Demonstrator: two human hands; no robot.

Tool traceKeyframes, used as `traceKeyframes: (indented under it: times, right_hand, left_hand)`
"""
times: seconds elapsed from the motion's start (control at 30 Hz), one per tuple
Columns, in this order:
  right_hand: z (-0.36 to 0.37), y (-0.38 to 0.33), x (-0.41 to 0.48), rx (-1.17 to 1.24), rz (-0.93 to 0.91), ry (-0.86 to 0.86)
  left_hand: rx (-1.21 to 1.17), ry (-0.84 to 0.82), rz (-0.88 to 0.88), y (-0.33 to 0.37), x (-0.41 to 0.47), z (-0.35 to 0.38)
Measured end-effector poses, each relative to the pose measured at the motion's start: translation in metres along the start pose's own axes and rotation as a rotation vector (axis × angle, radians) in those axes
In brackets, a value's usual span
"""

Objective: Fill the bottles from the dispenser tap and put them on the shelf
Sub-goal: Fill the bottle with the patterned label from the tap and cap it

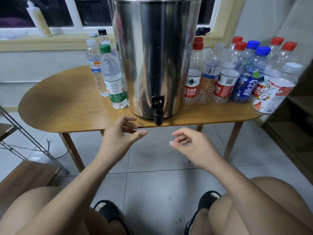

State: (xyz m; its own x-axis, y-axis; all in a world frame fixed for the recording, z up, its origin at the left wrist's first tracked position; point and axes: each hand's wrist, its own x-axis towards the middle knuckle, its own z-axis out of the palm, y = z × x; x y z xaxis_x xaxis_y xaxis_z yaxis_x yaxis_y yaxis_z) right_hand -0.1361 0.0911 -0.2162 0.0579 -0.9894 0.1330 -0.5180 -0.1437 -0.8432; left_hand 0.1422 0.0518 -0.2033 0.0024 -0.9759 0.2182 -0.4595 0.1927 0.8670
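Observation:
A tall steel dispenser stands on the oval wooden table, its black tap hanging over the front edge. Left of it stand filled-looking bottles, the nearest with a green cap. Right of it is a cluster of several empty bottles with red, blue and white caps. My left hand hovers just below and left of the tap, fingers loosely curled, holding nothing. My right hand hovers below and right of the tap, also holding nothing.
A metal-framed shelf with wooden boards stands at the left. A dark cabinet is at the right. A white squeeze bottle sits on the windowsill behind. My knees and black slippers are over the tiled floor.

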Motion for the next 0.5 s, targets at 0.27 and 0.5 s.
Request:
traceKeyframes:
  times: [0.27, 0.5]
  right_hand:
    - [-0.078, -0.007, 0.01, -0.008, 0.085, 0.26]
    - [-0.166, 0.023, 0.02, -0.15, 0.19, 0.612]
  left_hand:
    - [0.136, -0.184, 0.013, -0.009, -0.003, 0.047]
    - [0.138, -0.242, 0.021, -0.001, 0.005, 0.082]
